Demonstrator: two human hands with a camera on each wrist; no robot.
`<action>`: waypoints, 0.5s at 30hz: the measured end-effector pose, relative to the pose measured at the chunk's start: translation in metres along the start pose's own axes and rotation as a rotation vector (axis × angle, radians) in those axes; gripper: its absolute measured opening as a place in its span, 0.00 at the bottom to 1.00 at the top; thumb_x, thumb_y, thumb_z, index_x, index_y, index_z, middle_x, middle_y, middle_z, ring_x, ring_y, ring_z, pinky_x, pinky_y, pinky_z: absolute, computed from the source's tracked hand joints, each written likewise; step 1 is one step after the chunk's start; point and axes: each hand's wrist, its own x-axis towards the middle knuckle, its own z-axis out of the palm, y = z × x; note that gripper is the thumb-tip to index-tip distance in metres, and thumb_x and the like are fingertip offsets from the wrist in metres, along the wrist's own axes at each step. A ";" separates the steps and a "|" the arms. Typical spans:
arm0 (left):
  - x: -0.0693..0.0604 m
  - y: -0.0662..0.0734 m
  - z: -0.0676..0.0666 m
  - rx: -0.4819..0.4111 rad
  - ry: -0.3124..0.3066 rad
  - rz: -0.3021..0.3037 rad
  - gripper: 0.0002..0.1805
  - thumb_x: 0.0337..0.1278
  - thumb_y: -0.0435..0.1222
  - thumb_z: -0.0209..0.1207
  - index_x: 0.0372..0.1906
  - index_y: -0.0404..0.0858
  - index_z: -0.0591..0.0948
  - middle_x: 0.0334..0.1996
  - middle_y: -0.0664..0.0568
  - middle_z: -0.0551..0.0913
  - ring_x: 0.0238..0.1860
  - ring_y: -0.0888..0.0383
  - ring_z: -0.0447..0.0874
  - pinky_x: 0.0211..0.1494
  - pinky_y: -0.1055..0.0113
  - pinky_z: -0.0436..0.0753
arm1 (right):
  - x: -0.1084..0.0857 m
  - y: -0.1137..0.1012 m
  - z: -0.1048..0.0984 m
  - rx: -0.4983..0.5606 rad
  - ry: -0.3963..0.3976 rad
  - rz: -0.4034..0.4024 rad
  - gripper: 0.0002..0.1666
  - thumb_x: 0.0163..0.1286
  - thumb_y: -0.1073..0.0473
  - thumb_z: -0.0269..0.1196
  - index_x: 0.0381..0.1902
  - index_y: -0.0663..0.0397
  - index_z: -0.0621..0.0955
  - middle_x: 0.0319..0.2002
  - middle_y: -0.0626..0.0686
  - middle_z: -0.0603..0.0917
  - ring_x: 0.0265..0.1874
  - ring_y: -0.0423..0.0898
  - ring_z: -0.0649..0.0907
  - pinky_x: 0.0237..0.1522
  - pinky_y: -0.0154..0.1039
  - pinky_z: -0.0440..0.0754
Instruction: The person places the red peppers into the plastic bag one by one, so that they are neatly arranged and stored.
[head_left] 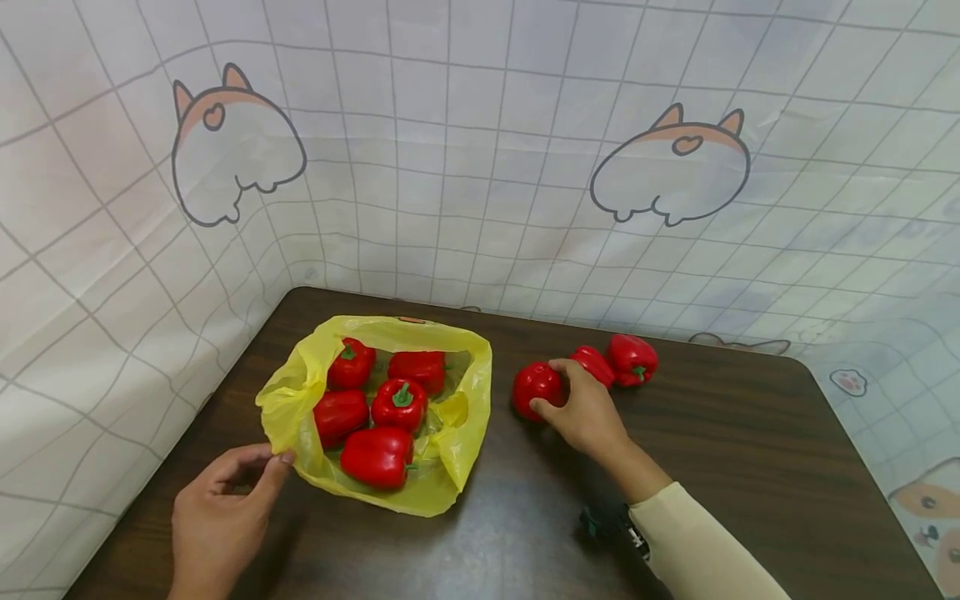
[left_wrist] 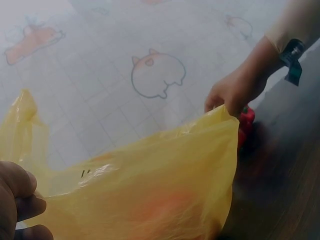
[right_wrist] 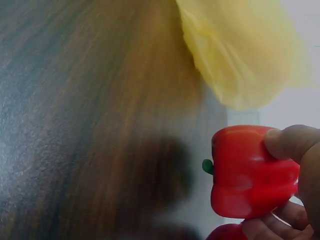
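Observation:
A yellow plastic bag (head_left: 471,417) lies spread open on the table's left half, with several red bell peppers (head_left: 377,457) inside. My left hand (head_left: 225,508) pinches the bag's near left edge between thumb and fingers. To the right of the bag, my right hand (head_left: 588,408) grips another red bell pepper (head_left: 536,390), thumb on one side and fingers on the other. In the right wrist view that held pepper (right_wrist: 245,172) shows its green stem pointing away from the palm. Through the bag (left_wrist: 150,195) in the left wrist view, the peppers are only a red blur.
Two more red bell peppers, one partly behind my right hand (head_left: 592,364) and one with its stem showing (head_left: 632,360), lie at the back of the dark wooden table (head_left: 735,450). A white grid-patterned curtain (head_left: 465,167) stands behind and beside the table.

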 end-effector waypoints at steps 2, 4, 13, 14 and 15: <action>0.000 0.000 0.000 0.003 -0.001 -0.002 0.09 0.54 0.38 0.76 0.38 0.39 0.90 0.28 0.64 0.87 0.29 0.67 0.80 0.25 0.75 0.75 | -0.001 -0.003 -0.004 0.008 0.007 -0.013 0.40 0.62 0.51 0.76 0.68 0.56 0.73 0.62 0.60 0.80 0.58 0.58 0.80 0.58 0.59 0.78; 0.000 0.001 0.000 0.006 -0.002 -0.006 0.09 0.54 0.38 0.76 0.38 0.39 0.89 0.28 0.64 0.87 0.29 0.67 0.80 0.25 0.74 0.75 | -0.002 -0.007 -0.009 0.017 0.012 -0.026 0.40 0.62 0.51 0.76 0.68 0.56 0.73 0.62 0.60 0.80 0.58 0.58 0.80 0.57 0.58 0.79; 0.000 0.002 0.002 0.005 -0.012 0.002 0.10 0.54 0.39 0.76 0.38 0.40 0.90 0.27 0.62 0.87 0.27 0.65 0.79 0.24 0.73 0.74 | -0.005 -0.031 -0.027 0.080 0.059 -0.076 0.41 0.62 0.52 0.76 0.69 0.54 0.72 0.60 0.57 0.81 0.49 0.57 0.83 0.49 0.53 0.84; 0.000 0.002 0.002 0.002 -0.010 0.003 0.10 0.54 0.39 0.76 0.38 0.40 0.90 0.27 0.62 0.87 0.27 0.65 0.79 0.24 0.73 0.74 | -0.005 -0.034 -0.028 0.085 0.062 -0.086 0.41 0.62 0.52 0.76 0.69 0.54 0.72 0.60 0.57 0.81 0.48 0.57 0.83 0.48 0.53 0.84; 0.000 0.003 0.002 0.002 -0.009 0.005 0.10 0.54 0.39 0.76 0.38 0.40 0.90 0.27 0.62 0.87 0.27 0.65 0.79 0.24 0.73 0.73 | -0.004 -0.037 -0.029 0.090 0.066 -0.094 0.41 0.62 0.52 0.76 0.69 0.53 0.72 0.60 0.57 0.81 0.48 0.57 0.83 0.48 0.52 0.84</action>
